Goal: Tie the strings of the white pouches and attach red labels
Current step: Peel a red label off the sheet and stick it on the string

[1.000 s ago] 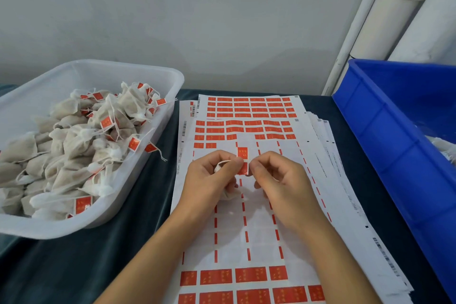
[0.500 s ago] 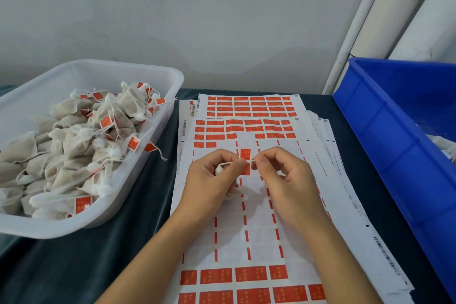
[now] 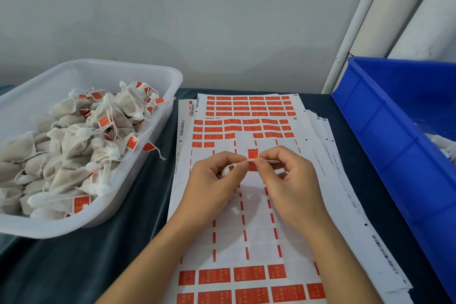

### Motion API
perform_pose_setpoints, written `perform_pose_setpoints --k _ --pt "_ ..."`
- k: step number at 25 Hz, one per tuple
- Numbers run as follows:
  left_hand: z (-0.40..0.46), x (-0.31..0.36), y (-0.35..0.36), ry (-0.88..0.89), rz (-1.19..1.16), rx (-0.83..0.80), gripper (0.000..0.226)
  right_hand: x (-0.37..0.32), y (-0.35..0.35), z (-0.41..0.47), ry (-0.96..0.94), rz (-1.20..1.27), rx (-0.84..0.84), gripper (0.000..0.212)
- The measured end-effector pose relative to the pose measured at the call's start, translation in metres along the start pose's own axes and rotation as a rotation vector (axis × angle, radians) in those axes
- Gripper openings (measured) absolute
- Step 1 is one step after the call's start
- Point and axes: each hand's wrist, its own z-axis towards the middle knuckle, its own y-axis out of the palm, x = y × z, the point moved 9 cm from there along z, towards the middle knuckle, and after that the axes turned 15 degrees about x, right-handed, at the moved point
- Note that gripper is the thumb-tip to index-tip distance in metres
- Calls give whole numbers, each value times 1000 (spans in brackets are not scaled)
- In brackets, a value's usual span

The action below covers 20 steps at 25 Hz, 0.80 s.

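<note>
Head view, hands [image 3: 254, 180] pinching red label [image 3: 252, 154], print illegible

Pouch [image 3: 225, 171] (mostly hidden) behind fingers [image 3: 237, 168]

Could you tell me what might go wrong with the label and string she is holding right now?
The red label is pinched on the thin string between the left hand and right hand; it could stick crooked or to a fingertip. The white pouch, mostly hidden in the left palm, could slip free if the string is tugged.
</note>
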Motion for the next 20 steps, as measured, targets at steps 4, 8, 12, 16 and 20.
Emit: perform_pose_setpoints --k 4,8,12,16,20 --pt "1 3 -7 64 49 52 16 8 -2 4 25 -39 17 8" --pt "-1 13 -11 155 70 84 15 11 1 2 32 -67 -10 8" --pt "-4 16 -9 182 89 99 22 12 1 3 28 -56 -20 4" --pt "-9 27 -7 357 149 94 18 11 2 3 39 -40 -55 6" --pt "-8 26 -9 422 229 132 12 5 5 1 -8 -82 -115 16"
